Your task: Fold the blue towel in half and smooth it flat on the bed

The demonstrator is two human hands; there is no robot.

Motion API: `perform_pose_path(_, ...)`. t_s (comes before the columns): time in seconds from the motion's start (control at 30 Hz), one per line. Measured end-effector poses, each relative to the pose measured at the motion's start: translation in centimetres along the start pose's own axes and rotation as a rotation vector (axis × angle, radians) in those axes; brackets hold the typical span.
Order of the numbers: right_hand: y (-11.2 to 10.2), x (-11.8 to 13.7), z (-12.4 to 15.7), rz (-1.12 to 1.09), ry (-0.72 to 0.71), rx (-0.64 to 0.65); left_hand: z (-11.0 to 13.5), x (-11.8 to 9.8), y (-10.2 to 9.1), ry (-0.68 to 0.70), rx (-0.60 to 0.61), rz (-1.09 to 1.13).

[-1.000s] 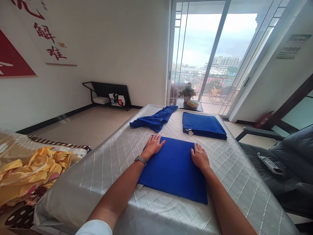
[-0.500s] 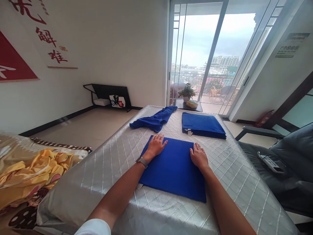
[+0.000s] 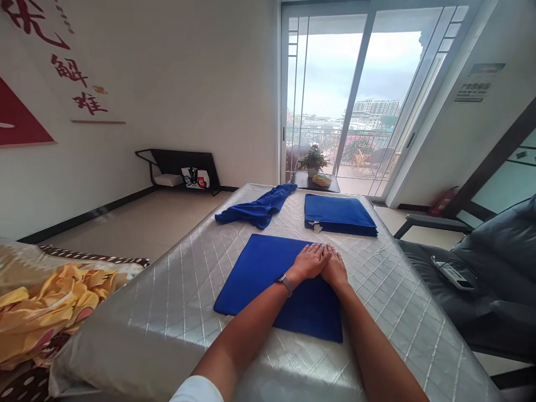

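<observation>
A flat blue folded cloth (image 3: 259, 273) lies on the silver quilted bed surface (image 3: 180, 296) in front of me. My left hand (image 3: 310, 260) rests palm down near its far right corner, fingers stretched out. Right beside it, touching it, my right hand (image 3: 335, 268) lies flat on the cloth's right edge with its fingers extended. Beyond my hands sits a neat stack of folded blue cloths (image 3: 341, 213) with white tags at its near left corner. A crumpled blue cloth (image 3: 259, 206) lies to the left of that stack.
A dark armchair (image 3: 494, 279) with a white power strip (image 3: 454, 273) on its seat stands at the right. Yellow fabric (image 3: 62, 296) is heaped at the lower left. A small table with a potted plant (image 3: 313, 159) stands by the glass sliding door.
My left hand has slid right across the cloth, from its far left corner to beside my right hand. The right hand stays at the right edge. The view has shifted slightly.
</observation>
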State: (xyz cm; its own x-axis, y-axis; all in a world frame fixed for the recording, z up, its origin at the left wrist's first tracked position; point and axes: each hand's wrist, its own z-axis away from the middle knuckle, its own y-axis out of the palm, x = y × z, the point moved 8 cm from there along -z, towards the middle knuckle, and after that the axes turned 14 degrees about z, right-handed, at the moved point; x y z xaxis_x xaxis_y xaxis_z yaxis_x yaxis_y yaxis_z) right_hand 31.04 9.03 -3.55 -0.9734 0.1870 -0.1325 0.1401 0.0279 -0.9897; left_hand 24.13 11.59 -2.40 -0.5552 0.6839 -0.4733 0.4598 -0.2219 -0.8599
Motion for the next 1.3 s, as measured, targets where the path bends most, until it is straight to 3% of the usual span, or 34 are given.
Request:
perform_pose_path(0.17, -0.4, 0.1, -0.3, -0.078, 0.052, 0.002, 2.5, 4.9, -2.8, -0.1, -0.036, -0.082)
perform_pose_path(0.47, -0.7, 0.1, -0.1, -0.094, 0.058, 0.042, 8.6, 16.6, -9.5, -0.406, -0.094, -0.185)
perform_pose_path(0.57, -0.9, 0.1, 0.0, -0.085, 0.057, 0.041, 9.8, 18.6, -10.5, -0.462, -0.133, -0.178)
perform_pose_path(0.77, -1.4, 0.2, 0.5, -0.03, 0.04, 0.023, 9.8, 18.9, -10.4, -0.466, -0.167, -0.157)
perform_pose_path(1.07, -1.2, 1.9, 2.0, -0.032, 0.02, 0.108, 10.8, 19.1, -11.1, -0.417, -0.169, -0.165)
perform_pose_path(1.2, -0.7, 2.0, 1.9, -0.046, 0.038, 0.131, 10.8, 16.2, -11.9, -0.331, -0.213, -0.187)
perform_pose_path(1.3, -0.6, 2.0, 1.8, -0.054, 0.032, 0.122, 10.3, 11.3, -10.7, -0.148, -0.162, -0.139)
